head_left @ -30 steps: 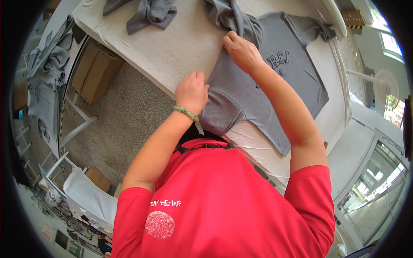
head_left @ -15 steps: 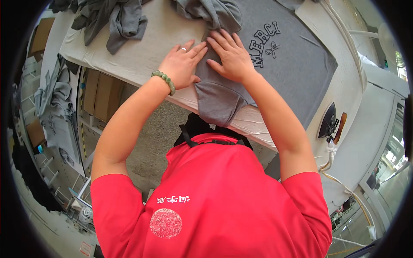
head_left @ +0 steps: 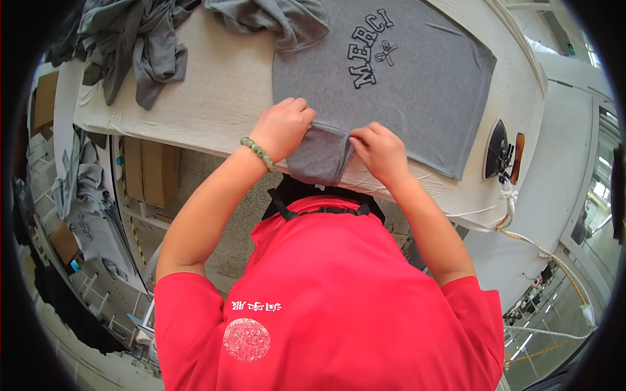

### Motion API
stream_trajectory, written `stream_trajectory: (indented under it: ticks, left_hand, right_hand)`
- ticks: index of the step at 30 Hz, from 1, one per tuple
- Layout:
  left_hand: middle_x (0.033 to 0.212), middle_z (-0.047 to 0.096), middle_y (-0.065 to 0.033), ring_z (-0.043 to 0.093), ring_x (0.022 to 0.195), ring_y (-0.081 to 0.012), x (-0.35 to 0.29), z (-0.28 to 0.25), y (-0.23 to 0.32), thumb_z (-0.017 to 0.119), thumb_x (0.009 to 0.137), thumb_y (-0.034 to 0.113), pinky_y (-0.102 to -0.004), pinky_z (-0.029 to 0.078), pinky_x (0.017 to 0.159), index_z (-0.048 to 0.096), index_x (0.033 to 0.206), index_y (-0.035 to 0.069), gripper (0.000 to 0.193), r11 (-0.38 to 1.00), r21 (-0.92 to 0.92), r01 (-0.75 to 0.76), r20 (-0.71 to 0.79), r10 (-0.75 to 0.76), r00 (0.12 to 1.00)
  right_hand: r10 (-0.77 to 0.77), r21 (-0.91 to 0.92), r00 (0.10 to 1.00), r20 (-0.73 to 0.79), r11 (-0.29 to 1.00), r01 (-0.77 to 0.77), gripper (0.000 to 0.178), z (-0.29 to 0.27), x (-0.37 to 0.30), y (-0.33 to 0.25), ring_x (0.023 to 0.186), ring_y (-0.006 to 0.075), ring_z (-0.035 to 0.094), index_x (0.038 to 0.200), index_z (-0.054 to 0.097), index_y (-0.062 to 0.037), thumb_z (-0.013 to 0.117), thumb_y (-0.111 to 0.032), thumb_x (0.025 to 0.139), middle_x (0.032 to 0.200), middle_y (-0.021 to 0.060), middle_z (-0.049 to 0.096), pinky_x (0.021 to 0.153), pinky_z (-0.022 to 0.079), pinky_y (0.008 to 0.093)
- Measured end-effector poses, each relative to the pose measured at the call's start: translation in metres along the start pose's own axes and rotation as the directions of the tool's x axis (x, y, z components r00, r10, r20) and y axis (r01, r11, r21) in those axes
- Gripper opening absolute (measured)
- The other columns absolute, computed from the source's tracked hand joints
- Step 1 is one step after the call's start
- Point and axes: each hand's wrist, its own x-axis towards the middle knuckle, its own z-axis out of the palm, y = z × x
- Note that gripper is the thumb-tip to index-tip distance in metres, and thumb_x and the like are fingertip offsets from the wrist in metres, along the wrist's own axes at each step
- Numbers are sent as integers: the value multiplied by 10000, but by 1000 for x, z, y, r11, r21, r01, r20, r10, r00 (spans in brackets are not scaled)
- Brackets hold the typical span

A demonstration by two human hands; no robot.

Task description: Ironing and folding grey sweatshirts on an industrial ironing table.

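Note:
A grey T-shirt [head_left: 424, 98] with dark outlined lettering and a small bow motif lies spread on the cream-covered table [head_left: 215, 107]. Its near sleeve [head_left: 316, 155] reaches over the front edge toward me. My left hand [head_left: 280, 129], wearing a green bead bracelet [head_left: 258, 152], is closed with bent fingers at the left side of that sleeve. At the opposite side, my right hand [head_left: 381, 153] pinches the sleeve's edge between thumb and fingers. The shirt's far part is bunched [head_left: 280, 23] at the top of the view.
A crumpled pile of grey garments [head_left: 140, 49] lies at the table's far left. On the right stands a black iron [head_left: 497, 151] with a brown handle and a cord. More grey garments [head_left: 91, 189] hang or lie at the far left, beside cardboard boxes [head_left: 153, 171].
Both hands have come nearer to me, from lying flat on the shirt to gripping the sleeve's two sides. The sleeve now lies straighter and flatter between them.

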Motion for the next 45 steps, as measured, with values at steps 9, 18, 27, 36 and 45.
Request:
stream_trajectory:
  ticks: [9,18,27,36,45]
  left_hand:
    - [927,675,-119,669,944,-332,29,-20,-11,667,915,148,-451,550,828,704,920,64,92,979,-129,156,383,-96,919]
    - [940,689,-106,663,971,-323,13,-3,17,744,881,195,-449,540,841,740,908,80,119,936,-145,321,149,-300,942]
    - [930,676,-101,643,957,-327,23,23,51,779,853,166,-444,527,864,747,891,81,98,925,-166,340,1,-345,939]
    - [950,675,-88,631,994,-309,25,34,61,815,843,218,-425,504,901,768,902,109,133,845,-135,517,27,-518,855]
    - [1046,667,-43,618,1066,-282,20,45,91,862,800,301,-447,467,965,782,882,164,179,787,-105,608,-136,-617,775]
  right_hand:
    - [296,91,790,537,911,-403,122,-24,37,8,824,306,705,915,727,-85,758,-195,871,873,87,688,741,570,419]
    - [-78,51,997,17,996,77,117,19,26,2,830,309,686,909,687,-73,737,-170,864,870,82,651,739,569,447]
    - [-71,-28,978,198,997,78,152,29,38,18,856,324,690,909,687,-88,724,-233,877,884,101,650,738,576,459]
    - [-156,104,971,183,985,139,260,4,14,33,940,324,686,855,674,-89,741,-338,888,902,102,641,789,576,460]
    - [-224,-23,970,98,974,227,160,-109,-92,141,1015,316,666,924,709,-88,776,-231,898,1028,97,683,881,537,434]
